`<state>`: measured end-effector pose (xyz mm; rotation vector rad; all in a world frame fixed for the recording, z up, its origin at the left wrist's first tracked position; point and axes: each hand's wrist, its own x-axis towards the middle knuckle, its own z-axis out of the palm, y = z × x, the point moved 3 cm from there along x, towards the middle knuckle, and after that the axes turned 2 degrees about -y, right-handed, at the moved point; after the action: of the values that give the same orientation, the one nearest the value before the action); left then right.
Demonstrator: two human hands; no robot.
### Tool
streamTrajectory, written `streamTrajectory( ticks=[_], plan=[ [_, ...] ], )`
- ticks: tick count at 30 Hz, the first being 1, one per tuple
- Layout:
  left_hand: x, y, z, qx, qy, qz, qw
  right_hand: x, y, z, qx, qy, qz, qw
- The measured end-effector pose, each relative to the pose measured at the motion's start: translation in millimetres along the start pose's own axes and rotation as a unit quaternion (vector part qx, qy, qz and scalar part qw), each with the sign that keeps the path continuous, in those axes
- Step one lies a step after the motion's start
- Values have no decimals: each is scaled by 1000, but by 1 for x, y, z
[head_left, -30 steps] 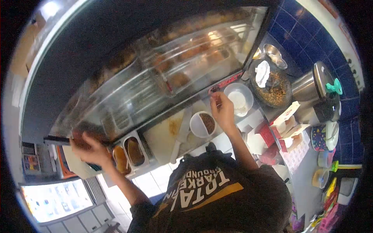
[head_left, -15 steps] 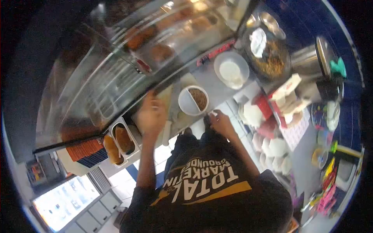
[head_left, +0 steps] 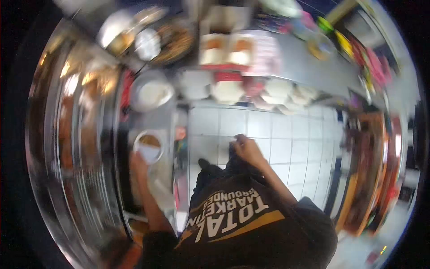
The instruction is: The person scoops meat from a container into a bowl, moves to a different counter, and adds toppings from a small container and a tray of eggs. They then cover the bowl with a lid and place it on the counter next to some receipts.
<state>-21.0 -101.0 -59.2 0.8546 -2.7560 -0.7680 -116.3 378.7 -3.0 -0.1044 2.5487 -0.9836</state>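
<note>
My left hand (head_left: 139, 165) is at the near left rim of a round white bowl (head_left: 160, 154), its fingers smeared by motion. The bowl sits on the counter at the left and holds brown food in its far part; its near part looks white. My right hand (head_left: 246, 149) is closed, held over the tiled floor in front of my body. Whatever its curled fingers hold, if anything, is too small to make out. A larger pale bowl (head_left: 152, 92) with white contents is beyond the first one.
A glass display case (head_left: 74, 130) runs along the left. At the far side are a dark pan (head_left: 177, 42) of brown food, two open boxes (head_left: 239, 57) with food and a metal counter (head_left: 309, 60). White stacked containers (head_left: 277, 91) line its edge. Shelves (head_left: 365, 170) stand at the right.
The view has turned, so the far counter lies straight ahead. My left hand has moved from beside the divided bowl to its rim. My right hand is now over the floor, away from the bowl.
</note>
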Motion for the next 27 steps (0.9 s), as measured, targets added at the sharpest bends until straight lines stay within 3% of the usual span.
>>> streamTrajectory(
  ticks=[1,2,3,7,9,12,13,14,15,17,19,20,22,25,27],
  plan=[
    [10,-5,-1,65,-52,36,996,-7,1,-17,16,2,23,1000],
    [10,10,-5,-1,13,59,998,-15,7,-32,31,28,28,999],
    [11,29,-15,-27,-16,36,999,-20,21,-37,46,45,41,997],
    [1,174,-24,50,-31,128,990,-43,97,-100,85,94,94,987],
    [-5,239,3,76,-39,146,986,-63,140,-132,112,131,128,977],
    [-34,359,70,19,-3,338,941,-108,184,-220,172,223,130,951],
    [-37,394,102,12,-21,353,935,-123,190,-262,219,271,108,931],
    [-55,454,122,12,-102,291,951,-138,192,-310,261,321,83,907],
    [-63,486,162,-28,-86,329,940,-161,183,-362,276,408,31,870],
    [-82,562,220,15,-184,339,922,-221,161,-444,244,574,-88,776],
    [-115,647,271,-95,-187,377,902,-319,180,-474,68,762,-286,577],
    [-123,684,297,-70,-244,374,892,-317,165,-507,36,750,-392,531],
    [-144,752,353,-60,-243,384,889,-308,136,-571,-46,669,-592,448],
    [-170,851,437,-65,-239,414,876,-331,141,-619,-79,638,-488,591],
    [-187,917,485,-88,-273,390,875,-309,170,-663,-51,616,-488,616]
  ],
)
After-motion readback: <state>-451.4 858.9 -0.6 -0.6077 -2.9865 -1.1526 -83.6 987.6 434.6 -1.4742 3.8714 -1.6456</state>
